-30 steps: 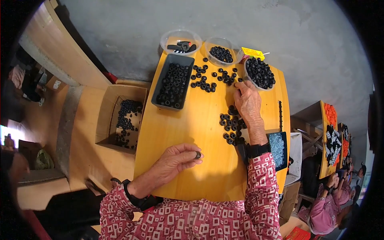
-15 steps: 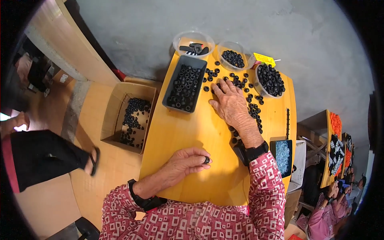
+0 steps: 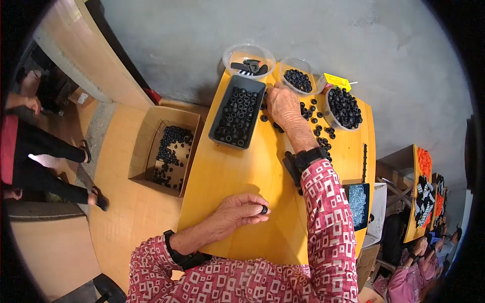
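My left hand (image 3: 236, 212) rests on the yellow table (image 3: 237, 166) near its front edge and pinches a small black ring (image 3: 263, 209) between thumb and fingertips. My right hand (image 3: 284, 105) is stretched to the far side of the table, palm down over loose black rings (image 3: 317, 121), right beside the dark grey tray (image 3: 237, 111) filled with black rings. Whether its fingers hold anything is hidden under the hand.
Three clear round tubs stand at the far edge: one with dark parts (image 3: 248, 61), two with black rings (image 3: 298, 76) (image 3: 344, 107). A cardboard box (image 3: 165, 147) of black rings sits on the floor to the left. A person's legs (image 3: 40, 156) stand farther left.
My right hand has moved away from me and leftward across the loose rings to the far end of the grey tray. My left hand stays put holding the ring.
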`<act>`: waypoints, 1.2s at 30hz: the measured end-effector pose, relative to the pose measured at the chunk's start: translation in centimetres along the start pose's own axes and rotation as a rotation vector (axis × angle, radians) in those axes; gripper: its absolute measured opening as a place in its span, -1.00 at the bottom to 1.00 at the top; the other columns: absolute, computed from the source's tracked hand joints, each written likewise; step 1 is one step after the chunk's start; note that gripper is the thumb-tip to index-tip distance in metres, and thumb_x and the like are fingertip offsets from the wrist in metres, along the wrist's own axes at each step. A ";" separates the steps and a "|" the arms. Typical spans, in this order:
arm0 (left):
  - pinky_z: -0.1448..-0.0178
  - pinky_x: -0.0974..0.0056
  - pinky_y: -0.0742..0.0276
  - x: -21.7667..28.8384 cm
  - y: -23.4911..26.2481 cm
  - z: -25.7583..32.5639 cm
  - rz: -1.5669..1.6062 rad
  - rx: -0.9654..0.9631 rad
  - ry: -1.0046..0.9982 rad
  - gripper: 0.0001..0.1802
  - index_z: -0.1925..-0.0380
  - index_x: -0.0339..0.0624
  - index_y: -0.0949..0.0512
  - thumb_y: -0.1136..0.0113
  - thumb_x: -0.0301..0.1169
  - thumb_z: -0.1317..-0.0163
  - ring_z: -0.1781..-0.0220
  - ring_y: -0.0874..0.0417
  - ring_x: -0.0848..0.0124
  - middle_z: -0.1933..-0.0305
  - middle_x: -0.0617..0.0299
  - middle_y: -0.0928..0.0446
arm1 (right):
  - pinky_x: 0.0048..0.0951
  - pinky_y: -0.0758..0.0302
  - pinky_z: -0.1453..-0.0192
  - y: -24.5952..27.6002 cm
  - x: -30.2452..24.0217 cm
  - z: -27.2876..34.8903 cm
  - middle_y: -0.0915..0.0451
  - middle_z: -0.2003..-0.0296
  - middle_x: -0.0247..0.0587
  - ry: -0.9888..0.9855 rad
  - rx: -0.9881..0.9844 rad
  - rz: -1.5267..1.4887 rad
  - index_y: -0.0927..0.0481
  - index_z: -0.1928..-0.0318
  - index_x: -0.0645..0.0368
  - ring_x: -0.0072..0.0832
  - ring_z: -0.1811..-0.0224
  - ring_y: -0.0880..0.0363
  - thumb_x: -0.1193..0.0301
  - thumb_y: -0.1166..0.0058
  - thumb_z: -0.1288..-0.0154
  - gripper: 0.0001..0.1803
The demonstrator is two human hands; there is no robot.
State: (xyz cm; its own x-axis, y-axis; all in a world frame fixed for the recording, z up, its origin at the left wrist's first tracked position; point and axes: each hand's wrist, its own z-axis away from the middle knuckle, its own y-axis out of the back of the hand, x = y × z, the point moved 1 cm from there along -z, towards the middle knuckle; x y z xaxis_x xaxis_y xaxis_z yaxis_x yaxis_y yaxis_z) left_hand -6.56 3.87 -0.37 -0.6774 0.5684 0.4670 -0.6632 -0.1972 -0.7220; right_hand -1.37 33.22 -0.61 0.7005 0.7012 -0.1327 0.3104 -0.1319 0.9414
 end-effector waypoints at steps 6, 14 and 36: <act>0.00 0.45 -0.66 0.4 0.0 -0.1 0.004 0.000 -0.005 -0.76 0.01 -0.24 -0.55 -0.18 -0.45 -0.35 0.06 -0.71 0.38 0.06 0.15 -0.62 | -0.14 -0.56 0.00 0.1 -0.4 0.0 -0.60 0.18 -0.01 -0.026 -0.092 0.058 -0.68 0.21 0.16 -0.07 0.10 -0.62 0.48 -0.10 -0.16 -0.82; -0.01 0.52 -0.59 0.4 0.2 -0.3 -0.042 -0.017 -0.005 -0.75 0.01 -0.22 -0.55 -0.17 -0.37 -0.38 0.06 -0.68 0.47 0.06 0.25 -0.59 | -0.16 -0.57 0.02 0.7 -0.1 1.5 -0.63 0.17 -0.05 0.025 -0.126 0.130 -0.63 0.26 0.19 -0.09 0.12 -0.64 0.43 -0.13 -0.13 -0.84; -0.08 0.47 -0.65 1.1 -1.4 0.4 0.046 -0.022 -0.296 -0.75 -0.03 -0.24 -0.52 -0.11 -0.53 -0.36 -0.04 -0.68 0.37 0.05 0.20 -0.61 | -0.54 -0.43 0.27 12.9 -6.1 19.1 -0.48 0.44 -0.27 -0.191 0.114 -0.934 -0.55 0.29 0.30 -0.56 0.41 -0.44 0.61 -0.21 -0.17 -0.89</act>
State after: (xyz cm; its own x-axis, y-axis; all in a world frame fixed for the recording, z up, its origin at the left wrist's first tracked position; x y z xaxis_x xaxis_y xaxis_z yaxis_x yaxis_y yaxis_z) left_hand -6.48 4.48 1.36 -0.7720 0.3013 0.5597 -0.6248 -0.1982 -0.7552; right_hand 10.70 13.86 6.42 0.2281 0.4330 -0.8721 0.8502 0.3478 0.3951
